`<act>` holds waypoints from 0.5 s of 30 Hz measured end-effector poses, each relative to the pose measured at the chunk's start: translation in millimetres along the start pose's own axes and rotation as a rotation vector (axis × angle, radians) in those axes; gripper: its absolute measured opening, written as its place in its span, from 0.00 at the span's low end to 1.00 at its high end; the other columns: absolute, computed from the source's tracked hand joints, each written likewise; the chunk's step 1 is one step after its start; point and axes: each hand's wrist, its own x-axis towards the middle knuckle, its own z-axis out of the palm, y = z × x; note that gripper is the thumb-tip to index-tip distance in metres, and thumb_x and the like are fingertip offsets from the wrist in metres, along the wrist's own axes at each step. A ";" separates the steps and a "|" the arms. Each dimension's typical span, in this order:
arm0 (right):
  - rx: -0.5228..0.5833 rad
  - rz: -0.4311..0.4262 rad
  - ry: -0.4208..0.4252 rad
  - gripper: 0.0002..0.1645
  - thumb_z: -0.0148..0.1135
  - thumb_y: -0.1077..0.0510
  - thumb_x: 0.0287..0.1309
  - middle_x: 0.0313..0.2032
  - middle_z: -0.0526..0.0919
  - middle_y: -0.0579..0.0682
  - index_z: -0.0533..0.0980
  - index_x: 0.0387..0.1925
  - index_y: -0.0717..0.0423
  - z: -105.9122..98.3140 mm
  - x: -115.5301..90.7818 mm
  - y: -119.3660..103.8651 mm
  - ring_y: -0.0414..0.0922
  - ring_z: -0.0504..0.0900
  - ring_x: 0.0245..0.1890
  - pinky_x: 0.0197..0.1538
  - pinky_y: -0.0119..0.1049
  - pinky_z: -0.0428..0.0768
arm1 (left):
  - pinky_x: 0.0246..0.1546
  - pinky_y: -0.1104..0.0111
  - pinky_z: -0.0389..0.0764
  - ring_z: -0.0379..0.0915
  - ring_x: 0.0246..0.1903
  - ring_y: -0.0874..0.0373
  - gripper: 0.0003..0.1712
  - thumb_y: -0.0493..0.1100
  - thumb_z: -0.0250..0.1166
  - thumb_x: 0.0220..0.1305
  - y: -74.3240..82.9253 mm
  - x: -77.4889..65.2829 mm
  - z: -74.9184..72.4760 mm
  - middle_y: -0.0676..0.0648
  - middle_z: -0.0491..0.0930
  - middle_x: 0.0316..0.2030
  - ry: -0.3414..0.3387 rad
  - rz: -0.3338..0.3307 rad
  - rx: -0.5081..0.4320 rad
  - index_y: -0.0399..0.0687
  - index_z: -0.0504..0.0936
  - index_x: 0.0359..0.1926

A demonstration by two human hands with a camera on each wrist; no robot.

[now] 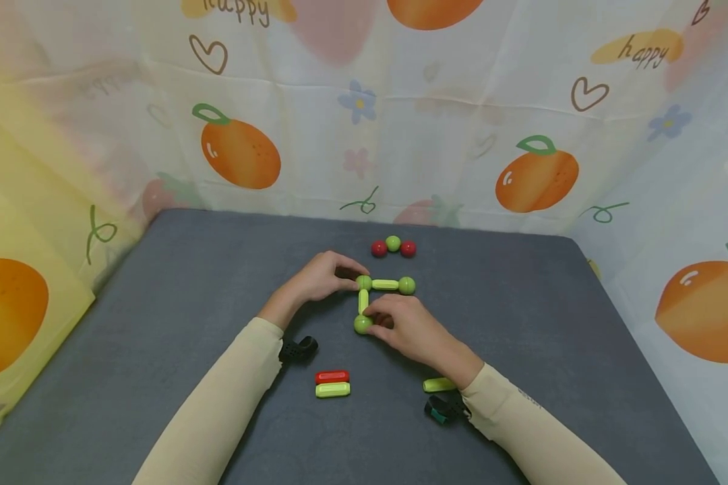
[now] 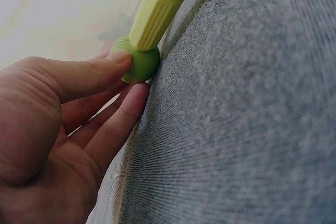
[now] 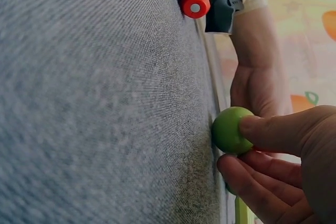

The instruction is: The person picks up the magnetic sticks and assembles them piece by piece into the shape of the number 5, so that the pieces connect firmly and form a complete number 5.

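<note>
On the grey table lies an L-shaped piece made of green balls and yellow-green rods. My left hand (image 1: 324,275) pinches its corner ball (image 2: 144,65) between thumb and fingers. One rod (image 1: 385,285) runs right from that corner to another green ball (image 1: 407,285). A second rod (image 1: 363,301) comes toward me and meets the near green ball (image 3: 230,129). That near ball is gripped by my right hand (image 1: 405,325), thumb on one side and fingertips on the other. Part of the near ball is hidden by the right fingers in the head view.
Beyond the piece sit two red balls (image 1: 379,249) with a green ball (image 1: 393,243) between them. Closer to me, a red rod (image 1: 332,376) lies alongside a yellow-green rod (image 1: 332,390). Another yellow-green rod (image 1: 438,384) is partly covered by the right wrist. A patterned cloth (image 1: 315,135) hangs behind.
</note>
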 end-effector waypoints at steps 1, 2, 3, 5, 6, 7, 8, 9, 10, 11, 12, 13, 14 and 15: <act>-0.001 0.001 -0.003 0.16 0.80 0.59 0.65 0.44 0.89 0.44 0.88 0.52 0.54 -0.7 0.4 0.0 0.38 0.87 0.40 0.46 0.36 0.86 | 0.58 0.53 0.82 0.84 0.54 0.54 0.16 0.39 0.75 0.72 -0.1 0.4 -0.2 0.53 0.90 0.51 0.001 -0.001 -0.001 0.51 0.92 0.58; -0.002 0.002 -0.008 0.16 0.80 0.59 0.65 0.44 0.89 0.44 0.88 0.53 0.54 -1.8 0.7 -0.1 0.38 0.87 0.40 0.46 0.36 0.86 | 0.58 0.53 0.82 0.84 0.53 0.54 0.16 0.39 0.75 0.72 -0.3 1.1 -0.2 0.53 0.90 0.51 0.001 0.000 -0.001 0.51 0.92 0.58; -0.005 0.003 -0.015 0.16 0.80 0.59 0.65 0.44 0.89 0.44 0.88 0.53 0.54 -3.4 1.1 -0.4 0.38 0.87 0.40 0.46 0.36 0.86 | 0.58 0.53 0.82 0.84 0.53 0.55 0.16 0.39 0.75 0.72 -0.6 1.8 -0.4 0.53 0.90 0.51 0.001 0.001 -0.001 0.51 0.92 0.58; -0.012 0.011 -0.022 0.18 0.80 0.57 0.66 0.46 0.90 0.45 0.87 0.56 0.54 -9.1 1.8 -1.0 0.38 0.87 0.41 0.47 0.36 0.86 | 0.58 0.54 0.82 0.85 0.53 0.55 0.17 0.39 0.75 0.72 -0.7 3.3 -0.7 0.53 0.90 0.51 0.002 0.008 -0.003 0.51 0.92 0.59; -0.008 0.020 -0.021 0.20 0.80 0.57 0.66 0.47 0.90 0.46 0.87 0.57 0.54 -13.4 1.6 -1.2 0.38 0.88 0.41 0.47 0.37 0.86 | 0.58 0.54 0.82 0.85 0.53 0.55 0.18 0.38 0.75 0.72 -0.6 3.9 -1.1 0.52 0.90 0.52 0.000 0.016 -0.006 0.50 0.91 0.60; -0.009 0.025 -0.017 0.20 0.79 0.57 0.66 0.48 0.90 0.47 0.87 0.58 0.55 -18.8 1.0 -1.3 0.39 0.88 0.42 0.48 0.39 0.87 | 0.59 0.54 0.82 0.85 0.53 0.54 0.19 0.38 0.75 0.71 -0.4 4.2 -1.6 0.51 0.90 0.53 -0.003 0.026 -0.009 0.49 0.90 0.62; -0.008 0.030 -0.010 0.21 0.79 0.57 0.66 0.49 0.90 0.48 0.87 0.59 0.55 -25.2 -0.3 -1.0 0.39 0.88 0.42 0.48 0.41 0.87 | 0.59 0.54 0.82 0.85 0.54 0.53 0.21 0.37 0.75 0.71 0.1 3.7 -2.3 0.49 0.89 0.54 -0.005 0.034 -0.012 0.47 0.89 0.64; -0.004 0.037 -0.002 0.22 0.79 0.57 0.66 0.50 0.90 0.49 0.87 0.60 0.55 -32.3 -2.4 -0.7 0.40 0.88 0.43 0.49 0.43 0.87 | 0.59 0.54 0.82 0.85 0.54 0.52 0.24 0.36 0.75 0.71 0.8 2.2 -3.3 0.48 0.89 0.56 -0.006 0.040 -0.017 0.46 0.87 0.66; -0.002 0.045 0.010 0.22 0.79 0.57 0.66 0.50 0.90 0.49 0.87 0.60 0.54 -39.9 -5.6 -0.3 0.40 0.88 0.43 0.49 0.45 0.88 | 0.59 0.54 0.83 0.85 0.55 0.51 0.26 0.36 0.75 0.71 1.5 -0.2 -4.4 0.46 0.88 0.57 -0.007 0.043 -0.022 0.45 0.85 0.69; -0.001 0.052 0.023 0.22 0.79 0.57 0.66 0.51 0.90 0.49 0.87 0.60 0.54 -47.8 -9.8 0.0 0.41 0.88 0.44 0.49 0.46 0.88 | 0.59 0.54 0.83 0.85 0.56 0.50 0.29 0.35 0.75 0.71 2.5 -3.6 -5.7 0.44 0.87 0.59 -0.006 0.044 -0.025 0.44 0.83 0.71; -0.006 0.056 0.032 0.22 0.79 0.57 0.66 0.51 0.90 0.48 0.87 0.60 0.52 -56.1 -15.1 0.3 0.41 0.88 0.44 0.49 0.48 0.88 | 0.59 0.54 0.83 0.85 0.57 0.49 0.30 0.35 0.75 0.71 3.9 -8.1 -7.0 0.42 0.86 0.61 -0.005 0.041 -0.030 0.43 0.81 0.72; -0.020 0.054 0.040 0.21 0.79 0.57 0.66 0.51 0.90 0.47 0.87 0.59 0.51 -64.3 -21.1 0.5 0.42 0.88 0.45 0.50 0.48 0.88 | 0.58 0.54 0.84 0.84 0.57 0.48 0.31 0.35 0.75 0.71 5.4 -13.3 -8.1 0.41 0.84 0.62 -0.001 0.038 -0.033 0.43 0.80 0.73; -0.036 0.053 0.048 0.21 0.80 0.57 0.66 0.51 0.89 0.46 0.88 0.59 0.50 -72.0 -27.8 1.1 0.42 0.88 0.45 0.50 0.48 0.87 | 0.58 0.54 0.84 0.84 0.57 0.48 0.31 0.36 0.75 0.71 7.6 -18.9 -8.9 0.41 0.84 0.63 0.010 0.034 -0.032 0.43 0.80 0.73; -0.054 0.056 0.054 0.20 0.80 0.57 0.65 0.51 0.89 0.44 0.88 0.58 0.49 -79.1 -35.0 1.2 0.43 0.88 0.45 0.49 0.48 0.87 | 0.57 0.54 0.84 0.84 0.57 0.48 0.30 0.37 0.75 0.72 10.4 -24.7 -9.3 0.41 0.84 0.63 0.024 0.029 -0.031 0.43 0.81 0.72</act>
